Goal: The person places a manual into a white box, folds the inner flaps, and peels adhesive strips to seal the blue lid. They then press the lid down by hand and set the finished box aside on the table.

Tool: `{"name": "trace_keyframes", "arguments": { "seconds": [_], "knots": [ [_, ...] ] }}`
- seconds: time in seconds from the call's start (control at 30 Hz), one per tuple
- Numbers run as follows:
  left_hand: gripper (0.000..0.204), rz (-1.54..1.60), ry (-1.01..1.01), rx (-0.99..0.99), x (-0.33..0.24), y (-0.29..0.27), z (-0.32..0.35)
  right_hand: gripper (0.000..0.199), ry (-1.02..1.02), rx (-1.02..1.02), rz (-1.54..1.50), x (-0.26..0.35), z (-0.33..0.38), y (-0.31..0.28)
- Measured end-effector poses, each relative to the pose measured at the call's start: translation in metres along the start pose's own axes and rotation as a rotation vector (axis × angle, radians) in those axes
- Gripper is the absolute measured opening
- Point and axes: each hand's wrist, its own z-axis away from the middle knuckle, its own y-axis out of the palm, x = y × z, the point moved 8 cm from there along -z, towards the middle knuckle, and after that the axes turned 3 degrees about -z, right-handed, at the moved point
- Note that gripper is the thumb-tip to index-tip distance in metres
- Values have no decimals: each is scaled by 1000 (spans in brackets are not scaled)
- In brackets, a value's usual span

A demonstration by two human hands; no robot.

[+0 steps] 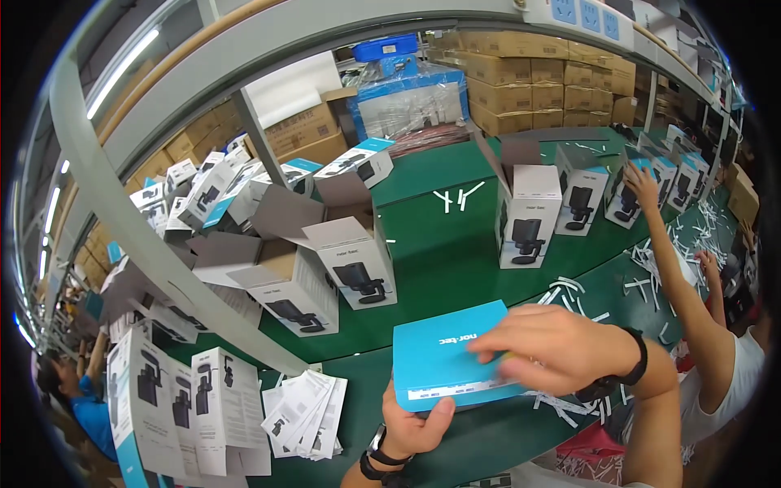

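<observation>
Above green table [455,244]: left hand [415,427] grip pinching blue box [455,354] underneath; right hand [553,346] flat, spread on top.

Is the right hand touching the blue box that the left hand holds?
Touching. In the head view the right hand lies flat on the blue box, fingers overlapping its top face.

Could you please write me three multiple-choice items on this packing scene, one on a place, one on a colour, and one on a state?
1. Where does the stack of leaflets lie?
A. left of the blue box
B. on top of the blue box
C. on the cartons behind

2. What colour is the belt?
A. red
B. green
C. grey

3. How is the blue box held?
A. lying untouched
B. by one hand only
C. by both hands

Key: 1 A, they lie on the table to its left. 2 B, its surface is green. 3 C, left hand under its edge, right hand on top.
</observation>
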Motion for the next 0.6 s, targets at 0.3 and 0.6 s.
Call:
{"name": "trace_keyframes", "arguments": {
  "seconds": [0.3, 0.6],
  "knots": [
    [20, 2, 123, 53, -8, -3, -4, 15, -306, 81, 144, 14, -74, 60],
    [19, -80, 357, 60, -36, -17, -16, 20, -175, 187, -26, 22, -76, 54]
  ]
}}
